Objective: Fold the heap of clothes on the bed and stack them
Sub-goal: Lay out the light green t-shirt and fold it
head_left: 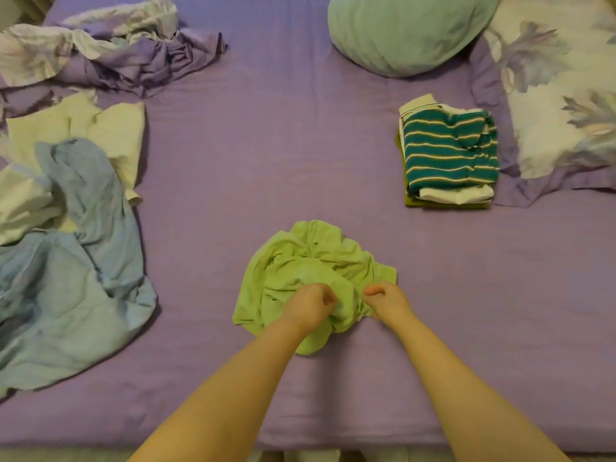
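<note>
**Green shirt bunched at the bed's near edge**

Lime-green shirt (310, 261) lies crumpled on the purple bed (266, 145) near its front edge. Left hand (311, 303) and right hand (388, 300) each pinch its cloth with curled fingers. Folded stack (450, 151) sits toward the right edge; unfolded heap (73, 228) lies along the left.

A crumpled garment (310, 278) is placed near the bed's (283, 155) front edge. Unfolded clothes (66, 228) are heaped along the left edge; a folded stack (448, 155) is set toward the right edge, with pillows (406, 31) behind it.
</note>
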Demonstrator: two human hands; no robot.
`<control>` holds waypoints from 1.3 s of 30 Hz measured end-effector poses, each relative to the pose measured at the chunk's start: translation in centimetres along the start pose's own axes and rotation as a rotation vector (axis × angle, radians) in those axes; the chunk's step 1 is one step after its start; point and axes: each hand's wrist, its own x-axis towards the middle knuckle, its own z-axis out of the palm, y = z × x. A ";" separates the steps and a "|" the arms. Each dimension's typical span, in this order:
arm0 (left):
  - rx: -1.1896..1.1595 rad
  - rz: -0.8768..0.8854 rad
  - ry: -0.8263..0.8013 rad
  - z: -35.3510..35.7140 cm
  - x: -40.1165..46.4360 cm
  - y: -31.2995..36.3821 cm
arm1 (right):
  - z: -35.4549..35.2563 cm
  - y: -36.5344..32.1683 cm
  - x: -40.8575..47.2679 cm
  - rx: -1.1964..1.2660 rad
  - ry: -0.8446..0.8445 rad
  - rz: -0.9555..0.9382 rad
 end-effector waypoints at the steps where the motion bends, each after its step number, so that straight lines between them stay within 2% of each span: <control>1: 0.113 0.053 0.004 0.8 0.5 0.0 | 0.0 0.9 0.6 0.000 -0.001 0.012; 3: 0.448 0.224 0.023 2.3 1.3 0.3 | -0.1 2.5 1.6 -0.004 -0.014 0.024; 6: 0.943 0.460 -0.121 4.4 2.7 1.0 | -0.5 3.9 2.7 -0.001 -0.020 -0.027; 8: 1.137 0.496 -0.136 5.3 3.7 1.5 | -0.7 4.5 3.0 -0.019 -0.034 -0.072; 9: 1.152 0.487 -0.099 5.3 4.2 1.8 | -0.8 4.6 3.0 -0.039 -0.054 -0.093; 11: 1.047 0.395 -0.013 4.5 5.0 1.9 | -1.0 4.6 2.9 -0.084 -0.106 -0.139; 12: 0.919 0.326 0.019 3.7 5.3 1.8 | -1.1 4.5 2.9 -0.090 -0.125 -0.161; 15: 0.244 0.168 0.049 -0.1 5.9 1.0 | -1.4 2.7 2.2 -0.055 -0.172 -0.225; 17: -0.142 0.146 -0.016 -3.3 5.5 1.5 | -1.6 0.4 1.5 0.038 -0.238 -0.251; 20: -0.369 0.193 -0.057 -8.0 3.6 3.3 | -1.8 -4.0 0.0 0.155 -0.301 -0.298; 24: -0.482 0.270 -0.082 -14.6 0.0 5.7 | -3.2 -9.7 -2.2 0.191 -0.286 -0.326; 28: -0.438 0.368 -0.071 -21.3 -4.6 8.2 | -6.3 -16.8 -5.8 0.177 -0.173 -0.447; 31: -0.388 0.385 -0.024 -25.6 -7.9 9.7 | -8.8 -22.1 -9.2 0.235 -0.147 -0.540; 37: -0.320 0.399 0.046 -32.1 -15.8 12.0 | -11.9 -31.9 -18.1 0.416 -0.331 -0.706; 39: -0.298 0.408 0.117 -34.1 -18.5 12.8 | -12.7 -34.6 -20.9 0.426 -0.349 -0.756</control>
